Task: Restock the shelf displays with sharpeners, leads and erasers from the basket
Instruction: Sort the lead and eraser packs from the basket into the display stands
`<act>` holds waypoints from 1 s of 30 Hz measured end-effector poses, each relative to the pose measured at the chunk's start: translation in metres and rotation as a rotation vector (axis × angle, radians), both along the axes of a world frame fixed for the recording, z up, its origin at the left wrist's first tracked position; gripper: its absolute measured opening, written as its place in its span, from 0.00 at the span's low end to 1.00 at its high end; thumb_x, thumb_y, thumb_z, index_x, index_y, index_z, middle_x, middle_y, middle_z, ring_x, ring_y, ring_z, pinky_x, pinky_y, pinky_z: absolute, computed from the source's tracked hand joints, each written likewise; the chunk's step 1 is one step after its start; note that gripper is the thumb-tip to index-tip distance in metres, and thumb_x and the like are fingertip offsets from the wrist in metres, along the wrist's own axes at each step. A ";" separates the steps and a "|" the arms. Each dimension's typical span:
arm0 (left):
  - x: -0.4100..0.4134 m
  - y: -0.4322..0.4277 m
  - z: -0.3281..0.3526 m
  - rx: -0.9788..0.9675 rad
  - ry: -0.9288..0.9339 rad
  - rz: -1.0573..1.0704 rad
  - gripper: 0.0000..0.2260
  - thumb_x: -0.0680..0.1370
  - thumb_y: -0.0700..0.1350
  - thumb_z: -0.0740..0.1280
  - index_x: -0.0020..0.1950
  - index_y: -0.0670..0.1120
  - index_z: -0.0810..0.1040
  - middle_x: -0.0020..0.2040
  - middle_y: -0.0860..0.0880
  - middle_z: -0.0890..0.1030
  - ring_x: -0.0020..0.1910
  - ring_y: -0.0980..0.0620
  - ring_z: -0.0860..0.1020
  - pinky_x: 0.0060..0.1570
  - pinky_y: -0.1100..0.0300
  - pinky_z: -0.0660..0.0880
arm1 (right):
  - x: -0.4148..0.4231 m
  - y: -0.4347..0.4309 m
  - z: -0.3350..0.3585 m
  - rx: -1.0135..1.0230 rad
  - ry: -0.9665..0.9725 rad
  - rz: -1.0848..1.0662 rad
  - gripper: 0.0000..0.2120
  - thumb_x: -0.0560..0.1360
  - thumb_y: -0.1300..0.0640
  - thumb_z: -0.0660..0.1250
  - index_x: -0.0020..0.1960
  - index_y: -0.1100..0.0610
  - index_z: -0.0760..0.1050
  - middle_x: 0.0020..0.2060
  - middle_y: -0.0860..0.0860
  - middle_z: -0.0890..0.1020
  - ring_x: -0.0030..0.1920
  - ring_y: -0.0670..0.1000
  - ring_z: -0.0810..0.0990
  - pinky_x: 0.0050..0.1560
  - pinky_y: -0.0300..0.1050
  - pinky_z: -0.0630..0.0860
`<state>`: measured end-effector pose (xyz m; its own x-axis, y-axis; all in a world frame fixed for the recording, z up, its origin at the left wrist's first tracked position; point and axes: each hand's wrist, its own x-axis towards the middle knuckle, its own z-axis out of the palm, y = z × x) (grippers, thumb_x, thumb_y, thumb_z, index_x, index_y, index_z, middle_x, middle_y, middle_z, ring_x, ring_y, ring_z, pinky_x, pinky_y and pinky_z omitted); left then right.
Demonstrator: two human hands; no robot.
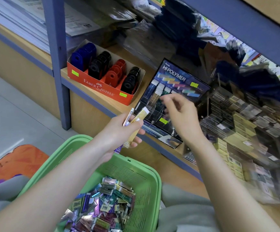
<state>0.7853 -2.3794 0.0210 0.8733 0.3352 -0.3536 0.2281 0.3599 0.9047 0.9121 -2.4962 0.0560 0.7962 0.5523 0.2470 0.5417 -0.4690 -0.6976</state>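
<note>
My left hand (119, 131) grips several slim erasers (140, 118) in gold and pink sleeves, held just in front of the black Hi-Polymer eraser display (174, 91) on the shelf. My right hand (181, 113) hovers over the display's clear compartments with fingers loosely curled; nothing shows between them. Below my arms sits the green basket (146, 166), filled with several metallic-sleeved erasers (102, 208). A red Faber-Castell box (100, 87) of blue, black and red sharpeners (100, 64) stands on the shelf to the left of the display.
A blue shelf upright (57, 56) rises at left. Clear racks of small lead boxes (236, 118) crowd the shelf to the right. Plastic-wrapped stock (152, 36) lies behind. An upper shelf edge (246, 25) overhangs. An orange mat (15, 161) lies on the floor.
</note>
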 end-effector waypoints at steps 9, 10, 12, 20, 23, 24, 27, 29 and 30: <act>-0.001 -0.002 -0.001 0.103 0.032 -0.052 0.09 0.79 0.47 0.64 0.56 0.45 0.77 0.45 0.47 0.82 0.26 0.60 0.77 0.27 0.67 0.72 | -0.024 -0.003 -0.009 0.079 0.384 0.159 0.04 0.76 0.63 0.67 0.46 0.55 0.77 0.39 0.53 0.81 0.37 0.46 0.81 0.42 0.39 0.80; 0.000 -0.002 -0.001 0.091 0.032 -0.024 0.08 0.80 0.47 0.64 0.55 0.45 0.77 0.45 0.47 0.81 0.25 0.60 0.76 0.26 0.68 0.72 | -0.024 -0.003 -0.010 0.116 0.419 0.137 0.04 0.76 0.64 0.66 0.46 0.56 0.77 0.39 0.53 0.80 0.37 0.45 0.81 0.43 0.38 0.80; 0.002 0.000 -0.001 0.046 0.024 0.076 0.07 0.80 0.46 0.63 0.54 0.45 0.76 0.44 0.48 0.82 0.26 0.59 0.75 0.26 0.66 0.72 | -0.025 -0.004 -0.010 0.200 0.475 0.086 0.03 0.77 0.64 0.64 0.47 0.58 0.75 0.39 0.52 0.80 0.38 0.45 0.82 0.44 0.37 0.79; 0.003 0.006 -0.003 -0.015 0.014 0.262 0.05 0.77 0.45 0.68 0.51 0.46 0.78 0.33 0.48 0.77 0.28 0.55 0.72 0.32 0.64 0.71 | -0.033 -0.005 -0.009 0.225 0.571 0.141 0.04 0.76 0.65 0.66 0.48 0.57 0.77 0.37 0.50 0.81 0.39 0.46 0.83 0.44 0.37 0.79; 0.002 0.006 -0.004 0.031 0.007 0.264 0.04 0.77 0.45 0.68 0.51 0.47 0.78 0.31 0.50 0.76 0.28 0.55 0.72 0.32 0.65 0.70 | -0.035 -0.005 -0.010 0.151 0.534 0.176 0.05 0.74 0.64 0.69 0.47 0.56 0.78 0.34 0.47 0.82 0.37 0.44 0.81 0.40 0.35 0.78; 0.002 0.006 -0.005 0.040 -0.002 0.266 0.05 0.77 0.44 0.68 0.51 0.46 0.78 0.31 0.51 0.76 0.29 0.55 0.72 0.33 0.65 0.70 | -0.035 -0.005 -0.010 0.113 0.500 0.184 0.05 0.74 0.63 0.70 0.46 0.55 0.78 0.35 0.47 0.82 0.36 0.44 0.80 0.39 0.34 0.77; 0.003 0.005 -0.003 0.054 -0.032 0.272 0.05 0.77 0.43 0.68 0.52 0.45 0.78 0.31 0.54 0.80 0.29 0.56 0.72 0.31 0.66 0.72 | -0.035 -0.007 -0.013 -0.077 0.289 0.211 0.05 0.73 0.58 0.72 0.44 0.48 0.79 0.39 0.45 0.81 0.37 0.41 0.76 0.40 0.32 0.73; 0.003 0.005 -0.002 0.057 -0.047 0.280 0.06 0.77 0.43 0.68 0.53 0.45 0.78 0.34 0.54 0.82 0.29 0.57 0.73 0.31 0.65 0.73 | -0.034 -0.007 -0.014 -0.147 0.216 0.220 0.04 0.73 0.56 0.72 0.44 0.47 0.79 0.38 0.43 0.80 0.38 0.40 0.75 0.41 0.33 0.71; 0.003 0.005 -0.003 0.060 -0.048 0.283 0.06 0.77 0.43 0.68 0.53 0.45 0.78 0.33 0.53 0.81 0.29 0.56 0.73 0.32 0.64 0.72 | -0.033 -0.006 -0.014 -0.141 0.212 0.211 0.04 0.73 0.56 0.71 0.44 0.47 0.79 0.38 0.42 0.80 0.38 0.40 0.75 0.41 0.34 0.72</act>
